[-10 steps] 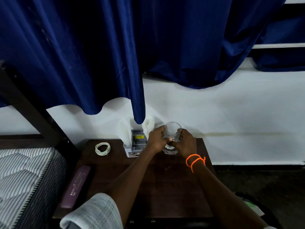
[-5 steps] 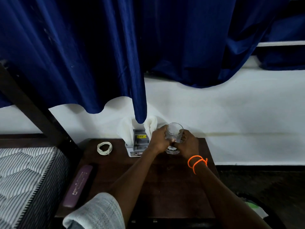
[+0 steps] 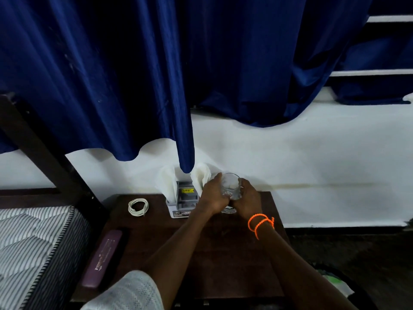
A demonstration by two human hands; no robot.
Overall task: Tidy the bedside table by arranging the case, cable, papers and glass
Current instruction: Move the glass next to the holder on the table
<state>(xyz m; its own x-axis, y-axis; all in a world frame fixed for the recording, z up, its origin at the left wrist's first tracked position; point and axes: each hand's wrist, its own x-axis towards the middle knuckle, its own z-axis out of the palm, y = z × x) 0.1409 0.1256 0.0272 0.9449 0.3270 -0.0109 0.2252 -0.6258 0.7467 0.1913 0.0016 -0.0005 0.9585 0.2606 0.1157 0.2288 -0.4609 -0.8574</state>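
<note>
Both hands cover the lower sides of the glass (image 3: 230,186), so whether its base touches the worktop (image 3: 223,253) is unclear. The curtain (image 3: 185,162) hides the top of the papers (image 3: 166,184). Print on the case (image 3: 101,258) at lower left is too small to read.

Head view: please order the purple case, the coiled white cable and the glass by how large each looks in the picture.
1. Purple case: clearly largest, though it lies nearest the camera.
2. Glass and coiled white cable: they look about alike; the left hand and right hand hide part of the glass, so I do not rank them.
</note>
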